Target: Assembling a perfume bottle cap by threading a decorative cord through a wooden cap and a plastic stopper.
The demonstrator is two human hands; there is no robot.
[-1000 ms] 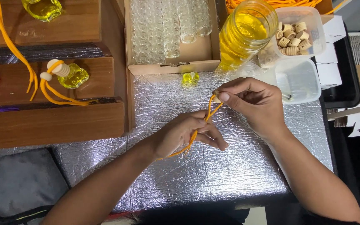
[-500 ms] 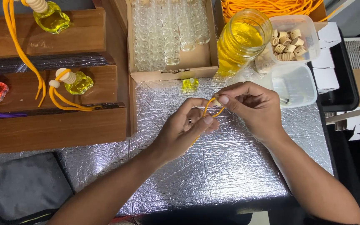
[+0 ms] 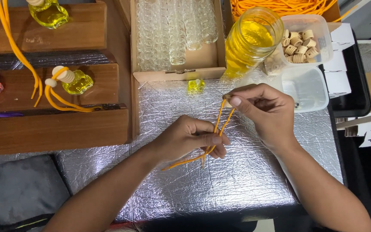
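**Over the foil mat, two hands stretch a doubled orange cord**

Above the middle of the silver foil mat (image 3: 237, 189), a doubled orange cord (image 3: 220, 126) runs taut and slanted between the person's two hands. The right hand (image 3: 265, 114) pinches the cord's upper end between thumb and forefinger, with what looks like a small pale bead at the pinch, though it is too hidden to be sure. The left hand (image 3: 190, 139) is closed around the lower stretch of the cord, fingers curled over it, and the loose ends trail out below the fingers onto the foil.

Just beyond the hands, a small bottle of yellow liquid (image 3: 196, 85) stands on the foil in front of a cardboard box of empty glass bottles (image 3: 177, 75). To the right of the box stands a glass jar of yellow liquid (image 3: 250, 41), then a clear tub of wooden caps (image 3: 318, 28), with an empty clear tub (image 3: 310, 88) in front of it. To the left, wooden steps (image 3: 56, 129) carry a finished yellow bottle with an orange cord (image 3: 76, 81). A dark grey cloth (image 3: 18, 189) lies at the near left corner.
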